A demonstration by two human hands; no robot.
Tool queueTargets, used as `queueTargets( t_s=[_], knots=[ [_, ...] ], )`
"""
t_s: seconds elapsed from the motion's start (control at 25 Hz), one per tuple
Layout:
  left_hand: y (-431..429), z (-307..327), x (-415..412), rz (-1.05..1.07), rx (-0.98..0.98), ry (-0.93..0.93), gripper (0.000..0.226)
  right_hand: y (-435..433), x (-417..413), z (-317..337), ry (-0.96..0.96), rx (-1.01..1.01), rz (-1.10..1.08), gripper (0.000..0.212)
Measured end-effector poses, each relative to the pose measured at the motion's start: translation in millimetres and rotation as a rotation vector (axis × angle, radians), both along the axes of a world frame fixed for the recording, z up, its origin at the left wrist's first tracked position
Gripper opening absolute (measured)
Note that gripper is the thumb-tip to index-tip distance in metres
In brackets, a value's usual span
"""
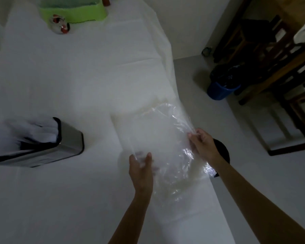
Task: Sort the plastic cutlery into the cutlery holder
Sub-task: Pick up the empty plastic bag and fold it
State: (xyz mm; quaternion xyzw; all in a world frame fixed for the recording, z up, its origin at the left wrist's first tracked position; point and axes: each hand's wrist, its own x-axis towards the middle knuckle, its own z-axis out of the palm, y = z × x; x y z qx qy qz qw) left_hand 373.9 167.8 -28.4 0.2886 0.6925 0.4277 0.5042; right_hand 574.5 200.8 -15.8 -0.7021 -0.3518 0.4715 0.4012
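Observation:
A clear plastic bag (167, 138) lies crumpled near the right edge of the white-covered table (69, 85); whitish contents inside it are too blurred to name. My left hand (141, 171) grips the bag's near left side, fingers curled into the film. The bag's right edge is pinched by my right hand (201, 143). A metal cutlery holder (63, 143) stands at the left, with white plastic cutlery (25, 132) sticking out of it.
A green tub (74, 9) and a small round shiny object (59, 24) sit at the table's far end. Right of the table are a blue bin with a black liner (222, 85), wooden chairs (280, 59) and a dark round object (222, 148) below my right wrist.

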Motion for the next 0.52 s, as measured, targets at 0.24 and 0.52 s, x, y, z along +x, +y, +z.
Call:
queueTargets(
  t_s=[0.24,0.52],
  knots=[
    [-20.2,9.1,57.6,-0.087,0.070,0.075,0.018,-57.6,60.1,-1.7,-0.223,-0.006,-0.085,0.022],
    [-34.1,11.1,199.0,-0.050,0.136,0.115,0.018,-99.3,217.3,-8.3,-0.150,-0.056,0.114,0.006]
  ],
)
